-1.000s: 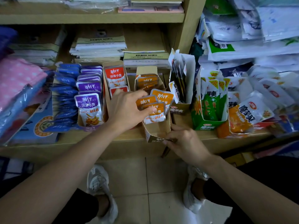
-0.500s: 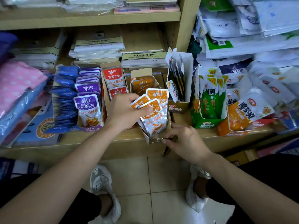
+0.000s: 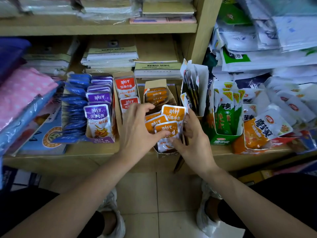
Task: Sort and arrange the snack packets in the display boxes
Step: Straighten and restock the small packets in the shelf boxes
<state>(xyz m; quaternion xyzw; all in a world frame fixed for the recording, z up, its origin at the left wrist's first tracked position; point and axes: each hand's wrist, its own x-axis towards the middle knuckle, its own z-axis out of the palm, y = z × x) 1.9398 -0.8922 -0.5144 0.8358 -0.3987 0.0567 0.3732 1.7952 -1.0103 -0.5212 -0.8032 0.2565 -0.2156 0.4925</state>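
Left hand (image 3: 137, 127) and right hand (image 3: 194, 140) grip orange packets (image 3: 173, 112) in display box (image 3: 169, 154)

left hand (image 3: 137, 127) grips orange packets (image 3: 173, 112) | right hand (image 3: 193, 143) pinches same stack's edge | stack stands in box (image 3: 169, 154) on shelf (image 3: 103, 152) | purple packets (image 3: 98, 117) beside left hand | green box (image 3: 223, 140) beside right hand
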